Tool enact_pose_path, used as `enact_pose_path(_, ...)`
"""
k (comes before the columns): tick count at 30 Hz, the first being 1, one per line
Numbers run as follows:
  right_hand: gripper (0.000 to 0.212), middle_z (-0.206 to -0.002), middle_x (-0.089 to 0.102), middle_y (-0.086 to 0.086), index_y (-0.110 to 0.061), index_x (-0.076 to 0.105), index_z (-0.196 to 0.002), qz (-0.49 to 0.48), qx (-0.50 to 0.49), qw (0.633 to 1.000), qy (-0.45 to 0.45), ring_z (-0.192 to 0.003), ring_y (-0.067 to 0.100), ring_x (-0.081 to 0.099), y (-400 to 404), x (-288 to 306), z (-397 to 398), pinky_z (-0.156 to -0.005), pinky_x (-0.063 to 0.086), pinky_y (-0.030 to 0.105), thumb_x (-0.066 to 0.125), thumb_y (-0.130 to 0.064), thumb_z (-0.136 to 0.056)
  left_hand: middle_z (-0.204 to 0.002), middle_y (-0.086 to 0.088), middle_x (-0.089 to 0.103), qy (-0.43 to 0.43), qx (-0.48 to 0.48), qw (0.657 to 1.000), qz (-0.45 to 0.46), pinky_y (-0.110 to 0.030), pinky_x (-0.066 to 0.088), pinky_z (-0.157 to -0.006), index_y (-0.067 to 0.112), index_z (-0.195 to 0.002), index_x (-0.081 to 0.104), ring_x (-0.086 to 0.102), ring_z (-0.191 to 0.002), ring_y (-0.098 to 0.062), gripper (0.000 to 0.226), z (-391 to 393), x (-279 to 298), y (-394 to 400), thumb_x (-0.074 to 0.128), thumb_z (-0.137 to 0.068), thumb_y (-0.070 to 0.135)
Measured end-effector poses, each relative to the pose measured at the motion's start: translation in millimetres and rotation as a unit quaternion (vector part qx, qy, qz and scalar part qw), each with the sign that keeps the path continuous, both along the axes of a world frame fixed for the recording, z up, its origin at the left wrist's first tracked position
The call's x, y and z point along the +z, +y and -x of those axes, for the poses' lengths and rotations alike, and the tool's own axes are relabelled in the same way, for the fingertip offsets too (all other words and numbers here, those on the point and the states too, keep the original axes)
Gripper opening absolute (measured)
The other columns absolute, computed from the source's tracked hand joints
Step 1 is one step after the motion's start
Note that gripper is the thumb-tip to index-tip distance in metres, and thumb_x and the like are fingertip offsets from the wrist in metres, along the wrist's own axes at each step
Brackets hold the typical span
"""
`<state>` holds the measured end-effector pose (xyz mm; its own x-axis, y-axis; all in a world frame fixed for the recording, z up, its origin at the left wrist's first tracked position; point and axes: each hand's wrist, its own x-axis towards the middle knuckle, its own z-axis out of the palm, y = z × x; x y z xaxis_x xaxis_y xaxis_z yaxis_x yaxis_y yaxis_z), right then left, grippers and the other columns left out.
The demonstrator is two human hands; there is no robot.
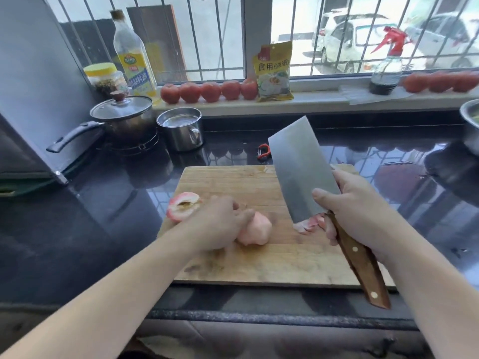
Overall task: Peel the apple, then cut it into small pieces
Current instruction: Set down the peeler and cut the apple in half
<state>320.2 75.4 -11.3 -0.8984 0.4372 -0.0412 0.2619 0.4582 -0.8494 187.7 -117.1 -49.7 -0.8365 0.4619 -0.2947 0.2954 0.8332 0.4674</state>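
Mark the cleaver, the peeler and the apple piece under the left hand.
cleaver (pixel 300 172): head view, middle of the flat blade.
peeler (pixel 264 152): head view, red body, on the counter behind the board.
apple piece (pixel 255 233): head view, peeled flesh showing beside the fingers.

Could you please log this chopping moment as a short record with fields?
surface: scuffed wooden cutting board
left hand: grip on peeled pinkish apple chunk on the board
right hand: holds wooden-handled steel cleaver, blade raised
other fruit: cored apple half at the board's left edge; small pieces under the blade's heel
tool aside: red peeler on black counter
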Motion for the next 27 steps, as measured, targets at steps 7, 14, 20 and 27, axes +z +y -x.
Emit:
enact_pose_path(7, 0.016, -0.053, 0.054, 0.013, -0.021, 0.054, -0.104, -0.038, 0.043, 0.997, -0.043, -0.030, 0.017, 0.051, -24, 11, -4, -0.036, 0.040, 0.023, 0.044, -0.010, -0.099, -0.122, 0.022, 0.058, 0.081, -0.090, 0.974, -0.192, -0.022, 0.045, -0.088, 0.040, -0.129, 0.061, 0.053, -0.092, 0.006, 0.047, -19, -32, -25, 0.080, -0.085, 0.038)
enact_pose_path(14, 0.005, -0.090, 0.058, 0.011, -0.020, 0.045, -0.095, -0.278, 0.066, 0.948, -0.138, -0.066, 0.023, 0.060, -53, 24, 1, -0.043, 0.038, 0.021, 0.041, -0.021, -0.098, -0.110, 0.019, 0.054, 0.188, -0.007, 0.959, -0.213, -0.022, 0.039, -0.078, 0.035, -0.114, 0.059, 0.054, -0.087, -0.005, 0.044, -32, -55, -7, 0.081, -0.079, 0.050)
enact_pose_path(20, 0.020, -0.090, 0.044, -0.003, -0.025, 0.033, -0.081, -0.322, 0.084, 0.924, -0.187, -0.068, 0.017, 0.052, -63, 20, -5, -0.051, 0.025, 0.028, 0.036, -0.030, -0.100, -0.107, 0.017, 0.057, 0.201, -0.013, 0.932, -0.300, -0.022, 0.050, -0.074, 0.028, -0.107, 0.067, 0.059, -0.083, -0.004, 0.031, -32, -61, -20, 0.085, -0.081, 0.028)
enact_pose_path(27, 0.015, -0.093, 0.046, 0.001, -0.027, 0.037, -0.081, -0.282, 0.069, 0.942, -0.168, -0.079, 0.021, 0.051, -67, 10, 0, -0.063, 0.058, 0.043, 0.041, -0.026, -0.096, -0.108, 0.006, 0.066, 0.281, -0.068, 0.899, -0.329, -0.031, 0.053, -0.081, 0.016, -0.106, 0.073, 0.059, -0.092, -0.009, 0.025, -28, -62, -17, 0.082, -0.083, 0.012)
